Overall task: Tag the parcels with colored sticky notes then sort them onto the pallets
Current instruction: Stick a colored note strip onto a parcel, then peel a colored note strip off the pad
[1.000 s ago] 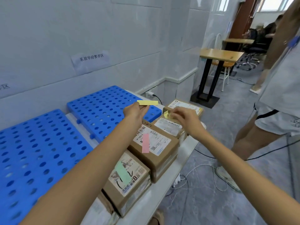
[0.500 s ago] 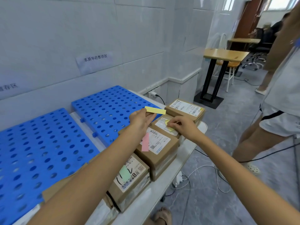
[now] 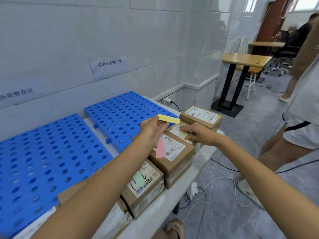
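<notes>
Atop the parcel (image 3: 174,130) at one o'clock of the pink-tagged box (image 3: 175,153), our right hand (image 3: 200,134) has flattened its fingers (image 3: 186,129) onto the yellow note (image 3: 184,134) they earlier pinched, while our left hand (image 3: 151,128) still pinches a yellow strip (image 3: 170,119).

Paper sign (image 3: 109,66) on tiled wall. Wooden-topped table (image 3: 245,59) on black legs, far right. White power strip (image 3: 193,189) on grey floor. Bystander in white shorts (image 3: 301,133) alongside.

Nearest parcel (image 3: 72,195) half hidden, bystander (image 3: 305,104) cropped
</notes>
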The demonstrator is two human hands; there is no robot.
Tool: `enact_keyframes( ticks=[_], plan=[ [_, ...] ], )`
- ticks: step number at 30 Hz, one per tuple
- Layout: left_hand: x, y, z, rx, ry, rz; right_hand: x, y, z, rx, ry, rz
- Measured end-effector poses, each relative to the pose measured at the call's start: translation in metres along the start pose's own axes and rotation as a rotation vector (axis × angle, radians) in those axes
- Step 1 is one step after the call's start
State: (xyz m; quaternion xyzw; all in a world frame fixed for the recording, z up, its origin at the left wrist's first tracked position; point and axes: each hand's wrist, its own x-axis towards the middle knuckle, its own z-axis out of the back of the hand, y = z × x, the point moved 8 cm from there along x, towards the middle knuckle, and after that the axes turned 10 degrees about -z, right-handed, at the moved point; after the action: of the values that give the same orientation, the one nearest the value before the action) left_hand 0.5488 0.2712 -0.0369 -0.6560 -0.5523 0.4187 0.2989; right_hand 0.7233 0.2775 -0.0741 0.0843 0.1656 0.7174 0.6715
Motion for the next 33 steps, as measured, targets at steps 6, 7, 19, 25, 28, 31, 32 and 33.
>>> enact_keyframes(
  ticks=[6,7,19,25,28,31,32,33],
  plan=[
    [-0.008,-0.004,0.01,-0.016,0.021,0.006,-0.005,0.002,-0.002,-0.202,0.104,-0.096],
    [-0.009,-0.007,0.014,-0.016,0.02,0.001,-0.005,0.001,-0.002,-0.263,0.11,-0.118],
    [-0.06,-0.112,0.113,0.034,-0.033,-0.213,-0.068,0.183,0.041,1.099,-0.129,-0.047],
    [-0.118,-0.189,0.209,0.18,-0.049,-0.327,-0.083,0.316,0.017,1.152,-0.014,0.078],
    [-0.151,-0.222,0.284,0.41,-0.091,-0.361,-0.084,0.384,-0.017,1.131,0.077,0.104],
    [-0.18,-0.236,0.362,0.66,-0.128,-0.328,-0.081,0.446,-0.067,1.091,0.177,0.098],
    [-0.189,-0.237,0.389,0.734,-0.152,-0.309,-0.08,0.465,-0.087,1.075,0.223,0.087],
    [-0.196,-0.236,0.412,0.801,-0.181,-0.295,-0.079,0.479,-0.104,1.053,0.267,0.066]
  ],
)
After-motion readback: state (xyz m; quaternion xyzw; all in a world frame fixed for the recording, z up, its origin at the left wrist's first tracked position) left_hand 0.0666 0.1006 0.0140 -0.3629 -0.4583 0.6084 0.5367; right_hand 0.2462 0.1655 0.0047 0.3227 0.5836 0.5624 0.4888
